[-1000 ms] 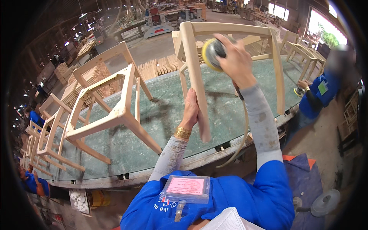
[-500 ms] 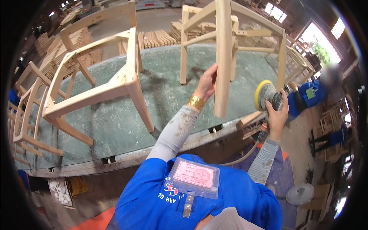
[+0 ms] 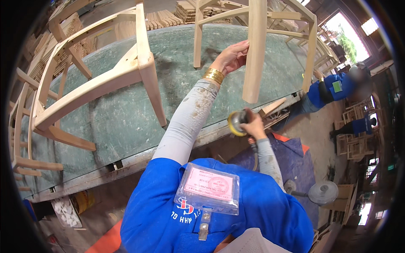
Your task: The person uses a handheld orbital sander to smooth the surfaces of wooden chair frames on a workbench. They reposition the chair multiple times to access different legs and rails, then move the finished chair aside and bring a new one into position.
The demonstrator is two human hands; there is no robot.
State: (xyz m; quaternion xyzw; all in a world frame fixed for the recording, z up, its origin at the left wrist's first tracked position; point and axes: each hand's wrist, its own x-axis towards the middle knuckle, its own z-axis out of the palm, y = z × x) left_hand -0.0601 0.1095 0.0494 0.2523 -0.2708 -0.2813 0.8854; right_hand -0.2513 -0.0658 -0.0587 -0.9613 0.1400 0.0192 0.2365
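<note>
My left hand (image 3: 233, 57) is at the pale leg (image 3: 255, 55) of a wooden chair frame, its fingers curled against the leg's left side and fingertips partly hidden behind it. In my right hand (image 3: 255, 124) is a round power sander (image 3: 238, 122) with a yellow-edged pad, held by its body below the leg's free end, apart from the wood. A hose (image 3: 255, 155) runs down from the sander. The held chair frame stands on a green worktable (image 3: 181, 63). To its left is another wooden chair frame (image 3: 90, 98), which neither hand touches.
More chair frames (image 3: 36, 163) crowd the table's left end. Stacked wooden parts (image 3: 164, 19) lie beyond the table. At the right, a co-worker in blue (image 3: 331, 89) stands by the table edge. A box of white pieces (image 3: 66, 212) sits under the table at left.
My right hand has brought the sander left and down, from the right of the leg to below its end. My left hand stays at the leg, its fingers straighter. The view has tilted downward.
</note>
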